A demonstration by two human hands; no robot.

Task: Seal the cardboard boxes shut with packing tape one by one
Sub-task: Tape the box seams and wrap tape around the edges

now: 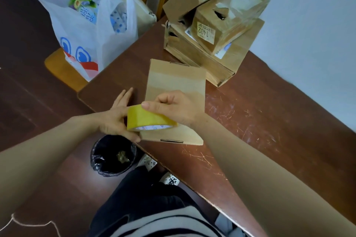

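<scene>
Brown counter is seen running diagonally, with its surface scratched on the near side. A white plastic bag printed with blue eyes is stood on a yellow chair just off the counter's far left edge.

A stack of cardboard boxes is placed at the far end of the counter by the wall. It has a wide flat box at the bottom and a smaller one tagged "1402" on top, with another leaned behind that.

A flat cardboard box is laid near the counter's left corner, well apart from the stack. Bands of differing tone are seen across its top; whether they are tape cannot be told.

A bin lined with black plastic is set on the floor below the counter edge.

A yellow tape roll is held over the near left corner of the flat box. The left grip is closed on the roll's left side, with the thumb underneath and two fingers left straight. The right grip is closed on the roll from above, with the thumb pressed on the outer wrap and the fingers curled.
</scene>
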